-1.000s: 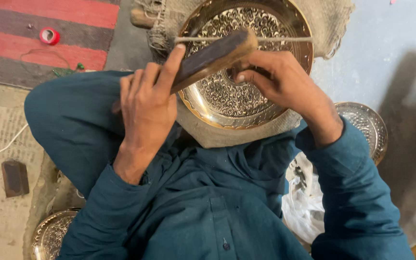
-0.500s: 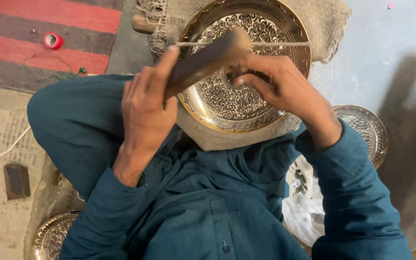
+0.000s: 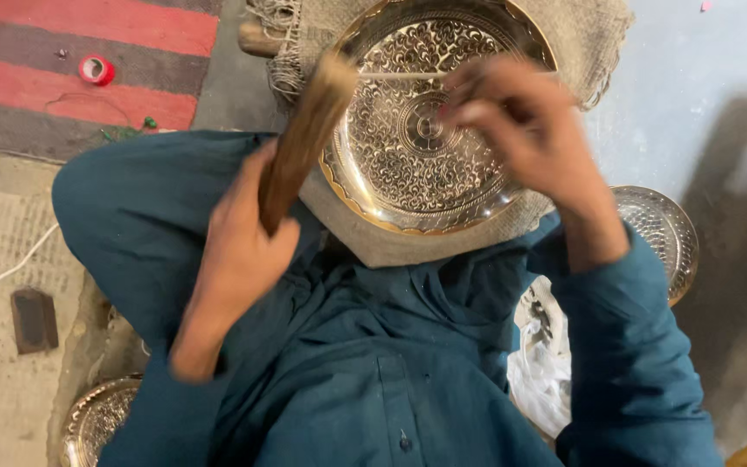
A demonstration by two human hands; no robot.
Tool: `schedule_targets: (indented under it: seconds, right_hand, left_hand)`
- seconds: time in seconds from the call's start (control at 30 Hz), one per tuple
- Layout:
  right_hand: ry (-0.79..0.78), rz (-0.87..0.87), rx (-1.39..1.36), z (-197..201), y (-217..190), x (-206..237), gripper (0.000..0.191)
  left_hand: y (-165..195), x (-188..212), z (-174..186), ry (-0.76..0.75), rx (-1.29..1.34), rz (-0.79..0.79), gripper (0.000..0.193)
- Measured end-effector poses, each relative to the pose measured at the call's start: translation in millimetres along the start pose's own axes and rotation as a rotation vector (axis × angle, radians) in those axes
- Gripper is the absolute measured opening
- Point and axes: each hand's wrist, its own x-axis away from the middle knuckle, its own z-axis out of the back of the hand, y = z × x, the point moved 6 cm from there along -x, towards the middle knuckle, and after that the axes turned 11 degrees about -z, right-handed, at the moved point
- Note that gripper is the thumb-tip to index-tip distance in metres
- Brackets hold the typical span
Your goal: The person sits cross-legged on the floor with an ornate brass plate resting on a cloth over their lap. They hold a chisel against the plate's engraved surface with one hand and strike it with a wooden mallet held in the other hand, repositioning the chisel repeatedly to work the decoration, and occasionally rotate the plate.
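In the upper middle of the frame, seen from the head camera, a round engraved brass tray [image 3: 425,130] lies on a piece of coarse burlap cloth [image 3: 581,35] that is draped over the person's lap. The tray's face is covered with fine scrollwork and its scalloped rim shines gold.

Left of centre, the left hand [image 3: 244,251] has its fingers clamped around the lower end of a wooden mallet [image 3: 309,138], a brown block that slants up and to the right so that its top end overlaps the tray's left rim. Right of centre, the right hand [image 3: 520,130] hovers over the right half of the tray, blurred; its fingers are drawn together on a thin metal chisel [image 3: 399,76] that runs level across the upper part of the tray towards the mallet's top end. Whether the chisel's tip touches the tray cannot be told.

Both arms wear teal sleeves [image 3: 624,346], and the same teal cloth fills the lower middle of the frame.

At the right edge a second engraved tray [image 3: 659,233] sits on the grey floor [image 3: 711,104], partly behind the right forearm. A third tray [image 3: 97,424] shows at the lower left. In the upper left lie a red striped rug [image 3: 88,26] and a small red tape roll [image 3: 96,69]. A dark block [image 3: 34,320] rests at the far left, near a white cord [image 3: 10,268].
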Motion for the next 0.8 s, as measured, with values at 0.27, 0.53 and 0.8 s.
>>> schedule_targets:
  seconds: [0.27,0.53,0.8]
  right_hand:
    - [0.404,-0.076,-0.196,76.7,-1.5,47.6,0.021]
    - [0.363,-0.255,0.029,72.8,8.4,38.9,0.019]
    - [0.361,-0.273,0.173,71.0,20.3,50.5,0.015]
  left_hand:
    - [-9.4,120.9,-34.2,-0.352,0.560,0.630,0.063]
    - [-3.0,49.4,-38.7,-0.040,0.157,0.342,0.024]
    - [3.6,6.3,-77.4,0.075,0.222,0.415,0.026]
